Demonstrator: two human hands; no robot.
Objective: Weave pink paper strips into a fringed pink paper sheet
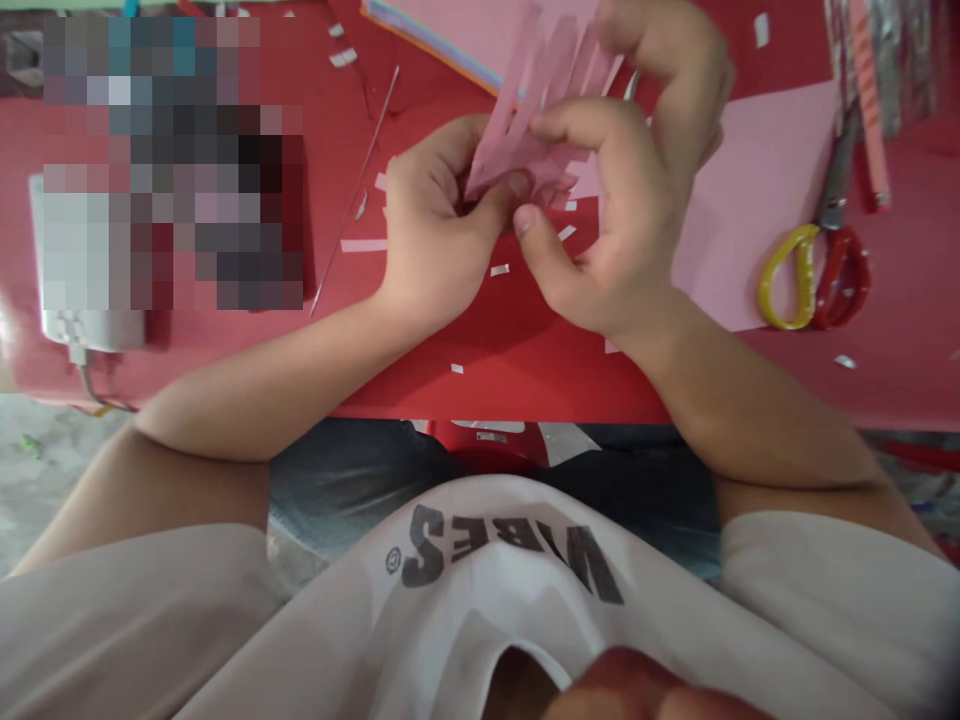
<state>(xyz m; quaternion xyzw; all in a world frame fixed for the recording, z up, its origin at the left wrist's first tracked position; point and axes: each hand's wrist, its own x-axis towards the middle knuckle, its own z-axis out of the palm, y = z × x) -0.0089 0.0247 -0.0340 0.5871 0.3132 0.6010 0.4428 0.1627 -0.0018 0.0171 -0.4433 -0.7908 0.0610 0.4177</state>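
Note:
A pink paper piece (517, 150), cut into long fringe strips at its far side, is held over the red table. My left hand (442, 220) is closed on its near end, with the thumb pressed on top. My right hand (630, 190) is at the paper's right side with its fingers apart. Its index fingertip touches the strips, while the thumb tip sits by the near edge, close to my left thumb. Whether the raised fingers touch the strip ends I cannot tell.
Scissors (814, 270) with yellow and red handles lie at right, near a pink sheet (750, 210). Stacked coloured paper (450, 45) is at the back. A thin stick (356, 190) lies left of my hands. A white cabled device (90, 325) is at far left, beside a blurred-out area. Paper scraps (500, 270) dot the table.

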